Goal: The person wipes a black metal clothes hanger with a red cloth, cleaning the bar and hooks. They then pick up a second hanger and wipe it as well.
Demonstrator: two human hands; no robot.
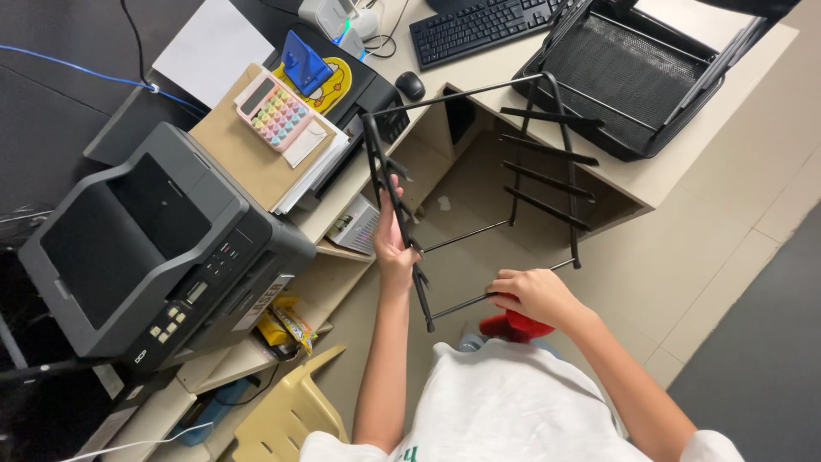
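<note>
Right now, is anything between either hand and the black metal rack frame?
No. The left hand is already wrapped around one side rail of the black rack frame, and the right hand grips a lower crossbar. Nothing sits between hands and frame; the desk lies behind it.

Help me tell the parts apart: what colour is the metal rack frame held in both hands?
Black, all over. The rack frame shows best in the head view, gripped by the left hand and right hand.

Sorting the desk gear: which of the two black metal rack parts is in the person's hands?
The open wire frame with cross slats: left hand on its side rail, right hand on a lower rod. The mesh tray lies untouched on the desk.
</note>
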